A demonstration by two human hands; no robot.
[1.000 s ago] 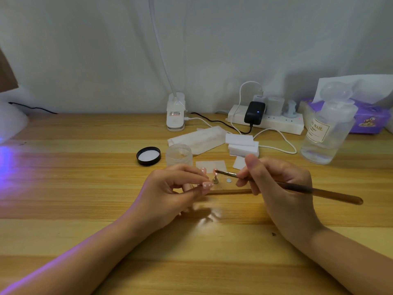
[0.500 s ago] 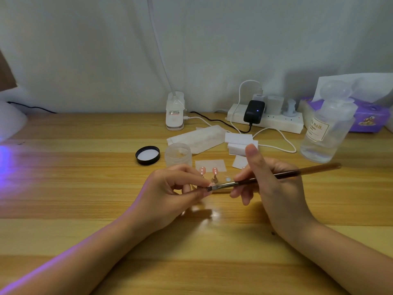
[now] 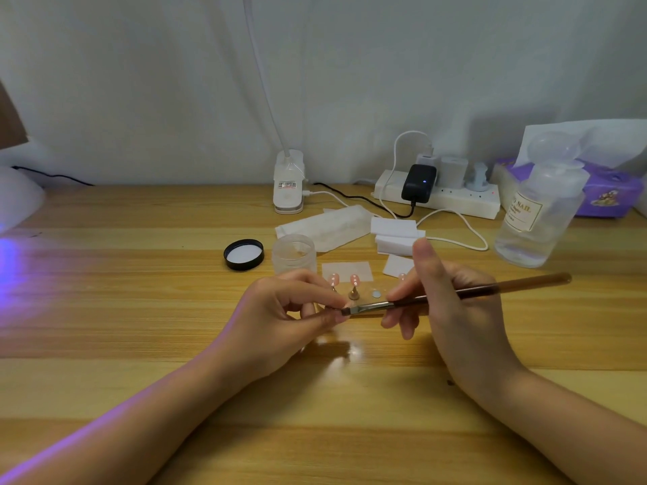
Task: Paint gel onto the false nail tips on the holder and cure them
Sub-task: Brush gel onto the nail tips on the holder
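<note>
just in front of the holder (image 3: pixel 364 302), her left hand (image 3: pixel 280 323) pinches a nail tip (image 3: pixel 345 307), and her right hand (image 3: pixel 451 309) holds the brush (image 3: pixel 455 295) on it. a wobble could smear gel on her fingers or bump the two tips (image 3: pixel 345 280) standing on the holder.

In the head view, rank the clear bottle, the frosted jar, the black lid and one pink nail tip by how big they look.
1. clear bottle
2. frosted jar
3. black lid, only a little smaller than the jar, so that pair is close
4. pink nail tip
</note>
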